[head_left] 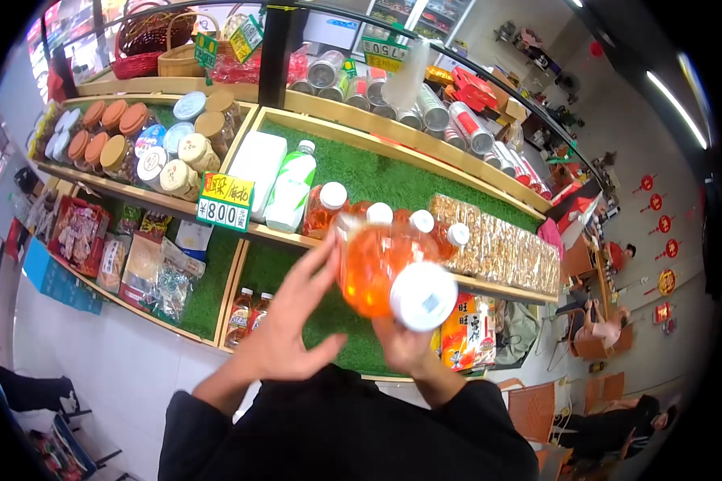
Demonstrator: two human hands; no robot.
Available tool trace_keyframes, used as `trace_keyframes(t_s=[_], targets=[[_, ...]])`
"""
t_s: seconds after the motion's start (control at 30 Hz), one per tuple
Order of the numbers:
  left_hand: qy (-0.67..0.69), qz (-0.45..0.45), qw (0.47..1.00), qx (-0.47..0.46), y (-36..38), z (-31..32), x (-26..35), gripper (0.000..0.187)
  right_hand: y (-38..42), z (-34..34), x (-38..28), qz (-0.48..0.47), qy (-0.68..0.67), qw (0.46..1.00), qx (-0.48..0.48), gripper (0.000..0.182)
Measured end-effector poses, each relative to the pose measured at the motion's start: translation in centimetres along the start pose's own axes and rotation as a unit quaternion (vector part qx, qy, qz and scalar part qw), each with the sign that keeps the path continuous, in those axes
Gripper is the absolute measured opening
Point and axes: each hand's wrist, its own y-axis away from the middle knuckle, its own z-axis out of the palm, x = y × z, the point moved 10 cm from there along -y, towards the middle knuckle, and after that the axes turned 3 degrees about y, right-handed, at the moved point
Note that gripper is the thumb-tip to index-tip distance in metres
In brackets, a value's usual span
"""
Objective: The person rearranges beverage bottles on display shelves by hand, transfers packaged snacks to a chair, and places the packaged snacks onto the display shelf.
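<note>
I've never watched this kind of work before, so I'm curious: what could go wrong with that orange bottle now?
The bottle might slip: it seems to rest mostly in the right hand, with the left hand open at its side. Its white cap faces the camera; if loose, which I can't tell, it could leak. Swinging it forward might also knock the other bottles on the shelf.

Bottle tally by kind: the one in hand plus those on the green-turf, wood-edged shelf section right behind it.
Clear bottle of orange liquid, white cap, held in the right hand: 1
Smaller-looking white-capped orange bottles on the shelf: 4
Tall white-and-green bottle on the shelf: 1
Total: 6
</note>
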Motion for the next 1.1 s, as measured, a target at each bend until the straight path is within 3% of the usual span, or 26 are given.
trace_keyframes(t_s=[0.13, 0.23, 0.3, 0.47, 0.57, 0.73, 0.8, 0.87, 0.93, 0.97, 1.1], targets=[[-0.045, 0.076, 0.996, 0.032, -5.5, -2.5, 2.0, 0.082, -7.4, -1.2, -2.6, -0.091, -0.074, 0.991, 0.068, 0.071], [0.031, 0.035, 0.998, 0.049, -9.5, -3.9, -1.0, 0.075, -11.5, -2.2, -2.7, -0.139, -0.008, 0.985, 0.102, 0.072], [0.106, 0.025, 0.993, 0.038, -11.8, -4.5, -3.8, 0.067, -13.8, -2.2, -1.6, -0.116, 0.033, 0.986, 0.113, 0.072], [0.138, -0.027, 0.989, 0.051, -15.1, -5.2, -9.6, 0.065, -16.5, -1.2, 3.1, -0.076, 0.073, 0.985, 0.135, 0.07], [0.139, -0.065, 0.986, 0.067, -15.8, -5.7, -12.8, 0.063, -18.5, 0.8, 9.5, 0.024, -0.018, 0.995, 0.091, 0.063], [0.137, -0.126, 0.98, 0.07, -14.7, -4.8, -19.1, 0.062, -19.6, 2.9, 14.9, 0.099, 0.041, 0.994, 0.037, 0.066], [0.159, -0.165, 0.969, 0.09, -13.8, -4.8, -21.7, 0.057, -19.5, 4.9, 17.4, 0.174, 0.093, 0.979, -0.056, 0.068], [0.18, -0.172, 0.964, 0.093, -13.0, -4.8, -23.4, 0.053, -19.0, 5.1, 18.5, 0.189, 0.144, 0.964, -0.116, 0.069], [0.148, -0.213, 0.961, 0.091, -12.0, -5.1, -25.7, 0.051, -17.8, 7.2, 19.5, 0.209, 0.133, 0.938, -0.243, 0.048], [0.115, -0.249, 0.958, 0.082, -11.4, -5.2, -26.9, 0.05, -17.2, 7.4, 19.5, 0.22, 0.168, 0.918, -0.283, 0.055], [0.108, -0.216, 0.962, 0.125, -10.4, -5.3, -26.7, 0.05, -16.9, 5.5, 18.7, 0.268, 0.263, 0.902, -0.214, 0.076]])
